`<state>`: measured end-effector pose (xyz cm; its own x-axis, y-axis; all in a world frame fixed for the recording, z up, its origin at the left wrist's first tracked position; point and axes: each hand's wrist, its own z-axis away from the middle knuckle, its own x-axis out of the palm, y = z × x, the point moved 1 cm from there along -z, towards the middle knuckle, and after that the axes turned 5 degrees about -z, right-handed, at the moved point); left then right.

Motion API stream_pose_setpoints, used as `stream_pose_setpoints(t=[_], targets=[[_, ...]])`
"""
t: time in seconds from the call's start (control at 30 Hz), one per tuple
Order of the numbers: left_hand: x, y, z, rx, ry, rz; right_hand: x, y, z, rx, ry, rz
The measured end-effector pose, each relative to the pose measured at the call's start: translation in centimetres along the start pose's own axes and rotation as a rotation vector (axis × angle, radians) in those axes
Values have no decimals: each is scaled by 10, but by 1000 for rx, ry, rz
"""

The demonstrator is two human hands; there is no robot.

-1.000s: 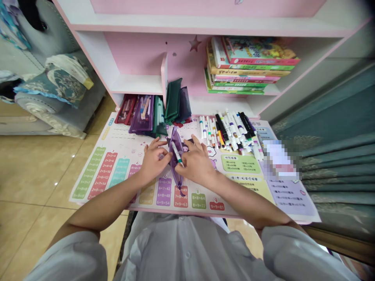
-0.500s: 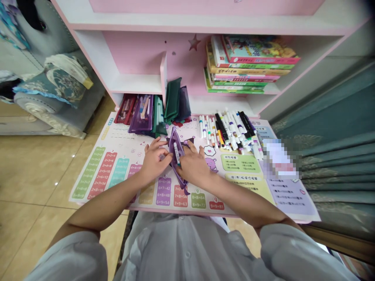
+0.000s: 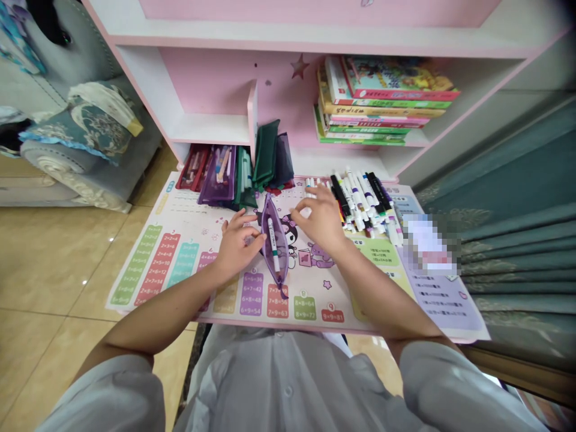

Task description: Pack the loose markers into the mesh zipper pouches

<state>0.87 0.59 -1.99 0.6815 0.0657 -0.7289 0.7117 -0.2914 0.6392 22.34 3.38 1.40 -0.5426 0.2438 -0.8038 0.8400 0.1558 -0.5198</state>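
A purple mesh zip pouch [image 3: 275, 247] lies lengthwise on the printed desk mat [image 3: 310, 306], open along its top, with a white marker [image 3: 272, 245] with a green band inside it. My left hand [image 3: 238, 241] grips the pouch's left edge with thumb and fingers. My right hand [image 3: 318, 219] stands apart from the pouch, fingers spread, reaching over the mat. Its fingertips are at the near end of a loose pile of several felt-tip markers [image 3: 360, 204], and a few white markers beneath them are partly hidden.
Several zip pencil cases [image 3: 216, 180] in red, purple and green stand along the shelf back. Stacked books [image 3: 382, 102] fill the shelf above. A blurred item [image 3: 427, 246] lies at the mat's right. A teal curtain hangs right; a sofa and tiled floor lie left.
My right hand has let go of the pouch and moved up and right to the markers. The pouch now lies flatter and straighter, with the marker left inside it.
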Motion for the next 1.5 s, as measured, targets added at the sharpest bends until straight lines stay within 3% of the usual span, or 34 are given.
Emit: stream_pose_setpoints(t=[0.1,0.23,0.4,0.83,1.0,1.2,1.33,1.5], targets=[[1,-1,0,17,8,11,11,33,-20,107,132,137],[2,-3,1,31,10,16,30,58,-30,128,112,268],[3,-3,0,33,5,22,41,59,-30,165,11,358],[2,-2,-1,19,5,11,42,56,-31,148,-111,372],[1,-2,-1,14,11,9,29,42,-25,72,-38,291],[0,-1,0,6,-6,4,-7,-5,0,1,7,105],[0,0,0,-2,-3,-6,-21,-34,25,-107,-83,17],[-2,3,-1,-1,6,-17,-18,-51,43,-140,-248,39]])
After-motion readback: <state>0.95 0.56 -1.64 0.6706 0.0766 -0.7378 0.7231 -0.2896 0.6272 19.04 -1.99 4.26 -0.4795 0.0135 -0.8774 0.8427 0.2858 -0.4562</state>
